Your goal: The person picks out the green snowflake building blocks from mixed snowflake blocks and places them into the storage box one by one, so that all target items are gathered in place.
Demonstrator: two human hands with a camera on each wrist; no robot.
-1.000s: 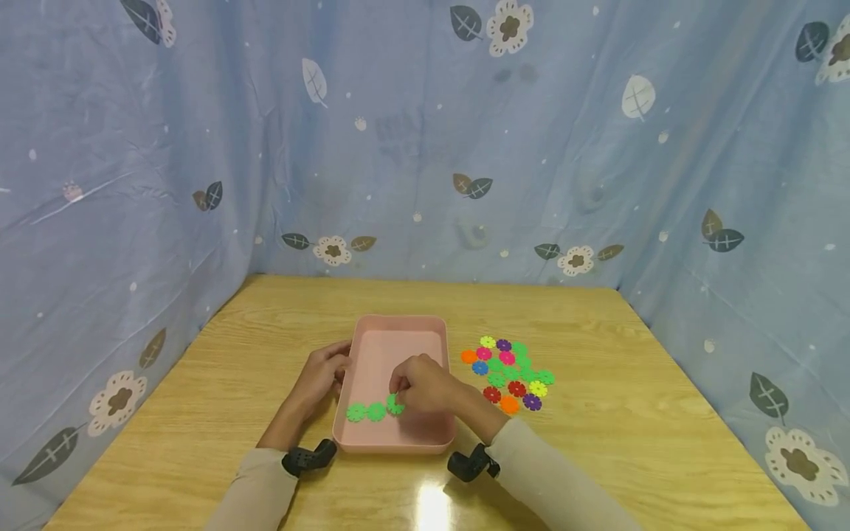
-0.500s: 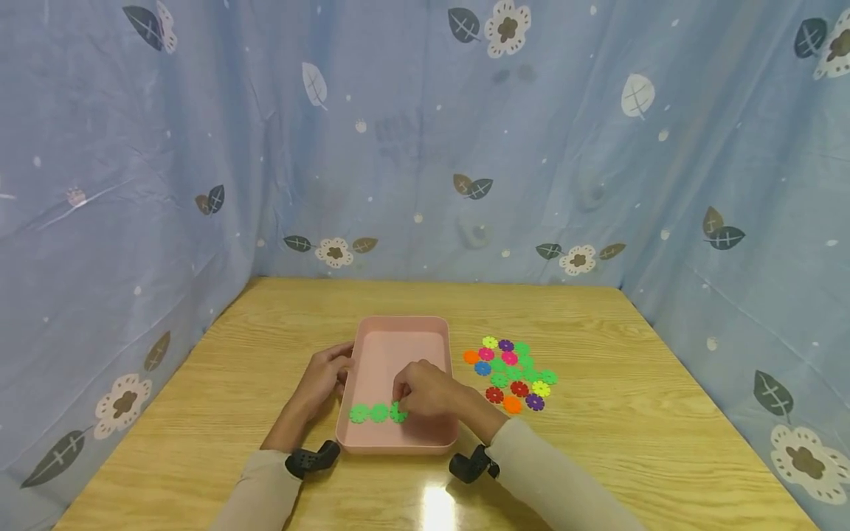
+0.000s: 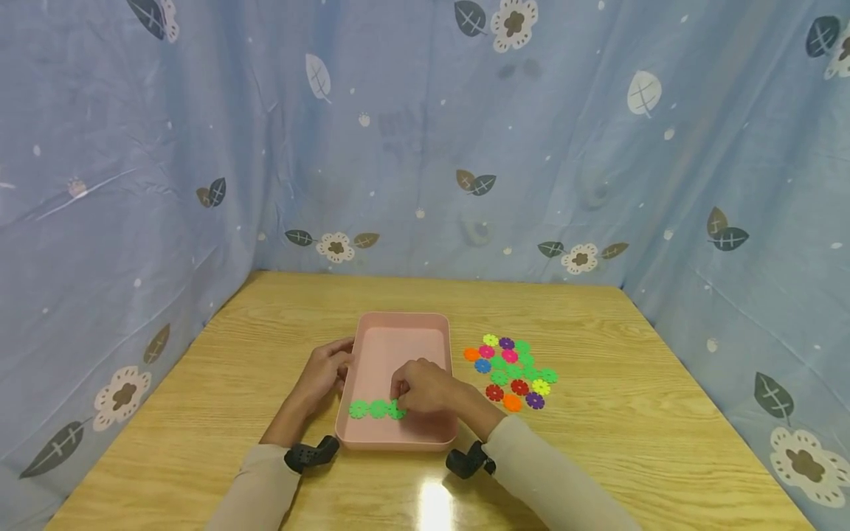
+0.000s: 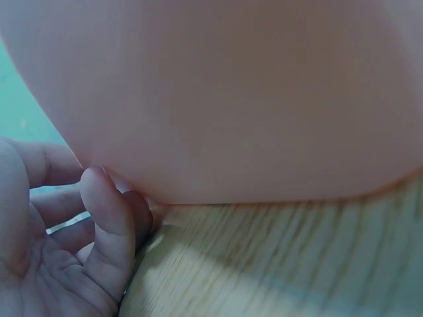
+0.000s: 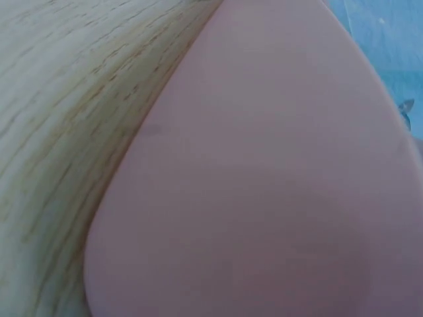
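Observation:
In the head view, a shallow pink tray (image 3: 403,320) stands on the table. Along its near part lies a row of three green notched flower discs, with one green disc (image 3: 358,409) at the left and another (image 3: 378,409) in the middle. My right hand (image 3: 425,387) reaches into the tray and pinches the rightmost green disc (image 3: 397,410), which the fingers partly cover. At the tray's left side, my left hand (image 3: 323,375) holds the wall. The left wrist view has its thumb (image 4: 106,198) bent close to the tray's outer wall. Only the tray's outside appears in the right wrist view, the hand hidden.
Right of the tray lies a loose group of flower discs, among them a blue disc (image 3: 482,366), an orange disc (image 3: 512,403), a purple disc (image 3: 534,400) and several green ones. A patterned blue curtain (image 3: 425,133) encloses the wooden table (image 3: 598,413) behind and at both sides.
The right hand has brought the third green disc down from a tilted position to lie level beside the other two. My left hand stays at the tray's side.

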